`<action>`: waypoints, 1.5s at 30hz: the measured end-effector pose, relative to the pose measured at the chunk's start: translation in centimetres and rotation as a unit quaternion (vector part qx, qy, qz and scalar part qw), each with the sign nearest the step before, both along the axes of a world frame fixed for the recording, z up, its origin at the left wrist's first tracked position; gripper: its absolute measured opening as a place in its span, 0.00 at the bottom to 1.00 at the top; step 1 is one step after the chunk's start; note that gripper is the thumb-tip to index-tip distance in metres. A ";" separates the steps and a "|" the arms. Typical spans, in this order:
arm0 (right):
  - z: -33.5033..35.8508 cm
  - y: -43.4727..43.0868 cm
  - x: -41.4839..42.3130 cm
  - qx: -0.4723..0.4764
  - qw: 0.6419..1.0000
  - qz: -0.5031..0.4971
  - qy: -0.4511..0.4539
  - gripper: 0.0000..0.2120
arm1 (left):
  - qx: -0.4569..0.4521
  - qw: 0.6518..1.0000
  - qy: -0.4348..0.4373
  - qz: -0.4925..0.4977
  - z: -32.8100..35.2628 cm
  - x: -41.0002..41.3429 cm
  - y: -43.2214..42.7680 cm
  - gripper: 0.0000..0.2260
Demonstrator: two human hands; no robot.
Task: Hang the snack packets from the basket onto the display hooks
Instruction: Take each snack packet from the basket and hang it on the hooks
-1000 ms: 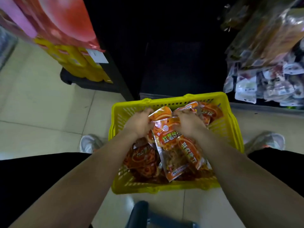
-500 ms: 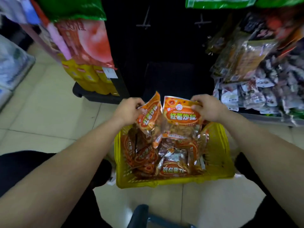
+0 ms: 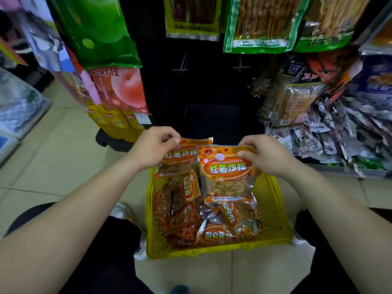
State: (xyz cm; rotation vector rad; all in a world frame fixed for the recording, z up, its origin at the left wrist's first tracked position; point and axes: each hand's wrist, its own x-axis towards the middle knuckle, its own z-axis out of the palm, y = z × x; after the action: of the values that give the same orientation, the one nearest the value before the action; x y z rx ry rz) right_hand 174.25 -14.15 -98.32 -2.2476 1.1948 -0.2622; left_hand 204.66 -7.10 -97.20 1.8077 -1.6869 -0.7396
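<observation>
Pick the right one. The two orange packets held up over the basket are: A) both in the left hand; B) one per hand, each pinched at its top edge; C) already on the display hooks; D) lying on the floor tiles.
B: the left hand pinches the top of the left packet, and the right hand pinches the top of the right packet, over the yellow basket.

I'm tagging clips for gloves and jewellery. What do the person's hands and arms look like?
The left hand and right hand are bare: no gloves, rings, watch or bands show. The left forearm and right forearm are uncovered as far as the frame shows, with no sleeve in view.
</observation>
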 end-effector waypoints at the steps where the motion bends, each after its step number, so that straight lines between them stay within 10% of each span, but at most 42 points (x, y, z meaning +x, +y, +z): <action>1: -0.3 -0.1 0.5 -0.015 1.000 0.002 0.005 0.04 | 0.004 1.000 0.017 -0.010 -0.3 -0.4 -0.4 0.03; 15: -3.0 -4.7 3.3 -0.057 0.982 -0.144 -0.104 0.17 | 0.034 0.981 0.189 -0.025 -3.6 -4.3 -5.6 0.06; 23: -4.2 -5.9 4.0 -0.020 0.984 -0.153 -0.088 0.11 | 0.006 1.000 0.010 -0.017 -4.4 -4.9 -6.3 0.13; 45: -3.2 -5.3 4.4 -0.045 0.997 0.031 0.051 0.05 | 0.010 1.000 0.015 -0.024 -4.2 -4.8 -6.2 0.06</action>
State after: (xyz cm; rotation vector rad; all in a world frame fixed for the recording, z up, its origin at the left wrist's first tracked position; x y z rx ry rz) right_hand 178.69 -19.42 -101.56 -2.3978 1.1834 -0.1830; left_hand 199.87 -13.35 -101.36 1.7656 -1.7150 -0.8034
